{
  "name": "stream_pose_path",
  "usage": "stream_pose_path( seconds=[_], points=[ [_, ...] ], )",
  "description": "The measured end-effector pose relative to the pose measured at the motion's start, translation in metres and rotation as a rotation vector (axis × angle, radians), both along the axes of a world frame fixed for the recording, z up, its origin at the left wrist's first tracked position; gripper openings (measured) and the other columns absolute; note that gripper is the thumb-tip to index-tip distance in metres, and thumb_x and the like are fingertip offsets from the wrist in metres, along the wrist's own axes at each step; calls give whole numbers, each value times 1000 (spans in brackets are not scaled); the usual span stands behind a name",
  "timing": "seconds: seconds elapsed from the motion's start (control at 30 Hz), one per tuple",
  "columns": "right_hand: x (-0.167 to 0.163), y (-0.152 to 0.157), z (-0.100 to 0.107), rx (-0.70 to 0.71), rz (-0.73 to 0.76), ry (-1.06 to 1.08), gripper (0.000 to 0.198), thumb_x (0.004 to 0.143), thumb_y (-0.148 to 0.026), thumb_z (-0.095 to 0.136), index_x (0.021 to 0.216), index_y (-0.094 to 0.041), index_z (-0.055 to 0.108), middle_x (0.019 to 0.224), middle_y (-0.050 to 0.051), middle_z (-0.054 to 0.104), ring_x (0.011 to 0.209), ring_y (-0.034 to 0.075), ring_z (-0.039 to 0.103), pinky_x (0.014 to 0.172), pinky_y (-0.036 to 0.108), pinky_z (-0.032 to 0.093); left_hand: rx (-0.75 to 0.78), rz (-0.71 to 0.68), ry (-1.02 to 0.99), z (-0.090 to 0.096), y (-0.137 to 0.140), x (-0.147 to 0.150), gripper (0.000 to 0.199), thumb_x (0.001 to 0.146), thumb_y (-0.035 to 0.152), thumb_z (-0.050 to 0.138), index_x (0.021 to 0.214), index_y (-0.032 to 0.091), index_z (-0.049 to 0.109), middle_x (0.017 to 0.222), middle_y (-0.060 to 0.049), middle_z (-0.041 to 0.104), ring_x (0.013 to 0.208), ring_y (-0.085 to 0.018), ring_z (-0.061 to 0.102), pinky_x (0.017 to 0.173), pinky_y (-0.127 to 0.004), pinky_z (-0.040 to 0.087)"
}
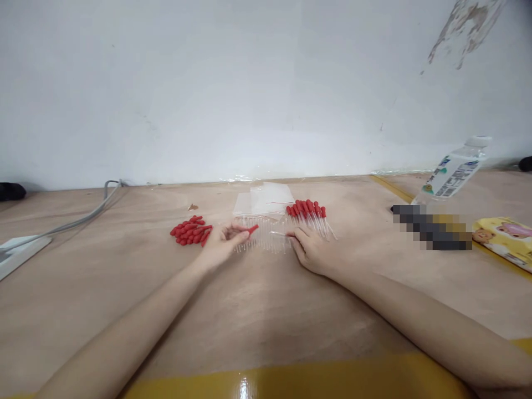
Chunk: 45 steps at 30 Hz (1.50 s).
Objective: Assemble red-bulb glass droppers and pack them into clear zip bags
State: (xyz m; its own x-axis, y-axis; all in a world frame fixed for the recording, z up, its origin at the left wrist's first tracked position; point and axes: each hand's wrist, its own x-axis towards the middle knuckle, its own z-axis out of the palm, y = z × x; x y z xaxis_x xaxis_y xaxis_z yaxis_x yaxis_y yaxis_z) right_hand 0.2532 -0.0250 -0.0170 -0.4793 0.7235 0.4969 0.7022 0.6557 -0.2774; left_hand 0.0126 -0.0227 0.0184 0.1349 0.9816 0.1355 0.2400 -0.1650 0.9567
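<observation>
Between the fingertips of my left hand (228,239) is a red rubber dropper bulb (253,229), its narrow end pointing right. My right hand (310,247) pinches a thin clear dropper tube (279,233), whose free end points left toward the bulb; a gap separates the two. Under and between the hands lies a row of clear tubes (264,239). Left of my left hand is a pile of red bulbs (190,230). Just beyond my right hand, several droppers with red bulbs fitted (307,209) lie side by side, partly hidden by the hand.
Clear plastic bags or sheets (270,195) lie behind the tubes. To the right are a tilted plastic bottle (453,172), a pixelated dark object (432,227) and a yellow packet (505,238). A grey cable (83,219) runs along the left. A wall (208,100) closes off the back.
</observation>
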Motion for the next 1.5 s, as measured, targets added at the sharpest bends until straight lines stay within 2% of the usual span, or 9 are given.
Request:
stream_pose_path(
  seconds=[0.1, 0.2, 0.4, 0.57, 0.9, 1.07, 1.23, 1.4, 1.5],
  points=[
    [-4, -7, 4, -61, 4, 11, 22, 89, -19, 32, 97, -17, 53, 90, 6, 60, 83, 18, 54, 78, 31, 39, -79, -59, -137, -22, -6, 15, 29, 67, 35, 67, 84, 15, 55, 81, -6, 69, 80, -20, 66, 84, -39, 49],
    [-7, -9, 5, -80, 8, 27, 22, 89, -19, 32, 97, -17, 52, 91, 6, 61, 84, 17, 53, 79, 30, 39, -82, -85, -175, -31, -8, 17, 31, 67, 34, 68, 87, 15, 54, 89, -7, 68, 85, -21, 66, 88, -41, 48],
    [-9, -6, 2, -92, 32, -3, 24, 89, -17, 31, 102, -17, 51, 95, 6, 62, 87, 16, 55, 81, 31, 37, -83, -124, -149, -29, -7, 14, 33, 68, 34, 67, 92, 14, 56, 102, -9, 65, 87, -21, 66, 88, -41, 48],
    [-9, -4, -1, -77, 48, 8, 19, 89, -23, 35, 92, -17, 54, 84, 4, 63, 77, 15, 55, 78, 29, 35, -104, -112, -74, -30, -8, 19, 33, 66, 34, 69, 91, 14, 63, 87, -7, 70, 82, -20, 66, 82, -38, 50],
    [-11, -7, 1, -81, 139, 25, 23, 89, -27, 38, 83, -18, 57, 72, 1, 61, 65, 12, 51, 72, 26, 33, 129, -28, 80, -38, -9, 21, 23, 68, 34, 66, 81, 16, 70, 78, -5, 71, 73, -20, 65, 69, -31, 51],
    [-6, -6, 11, -124, 202, 4, 20, 87, -27, 44, 83, -18, 61, 67, 0, 61, 63, 12, 50, 70, 26, 34, 225, -118, 129, -39, -11, 17, 17, 72, 30, 64, 82, 17, 70, 84, -4, 71, 79, -19, 65, 73, -30, 51],
    [-1, 2, 15, -137, 296, -23, 21, 87, -28, 45, 81, -17, 62, 63, 0, 61, 56, 11, 46, 69, 28, 32, 213, -213, 192, -37, -13, 16, 18, 75, 29, 62, 85, 16, 70, 85, -5, 71, 78, -18, 64, 71, -27, 50],
    [1, 6, 15, -77, 376, -119, 18, 86, -24, 46, 79, -17, 61, 65, -1, 62, 53, 8, 45, 71, 30, 27, 239, -307, 284, -34, -17, 16, 17, 78, 30, 59, 84, 18, 70, 84, -4, 70, 76, -16, 63, 68, -26, 49],
    [-1, 3, 11, 60, 296, -174, 22, 87, -23, 43, 75, -16, 60, 65, 1, 61, 53, 9, 44, 68, 30, 25, 237, -239, 331, -36, -16, 16, 19, 78, 32, 60, 84, 18, 70, 82, -4, 70, 70, -16, 62, 63, -25, 49]
  ],
)
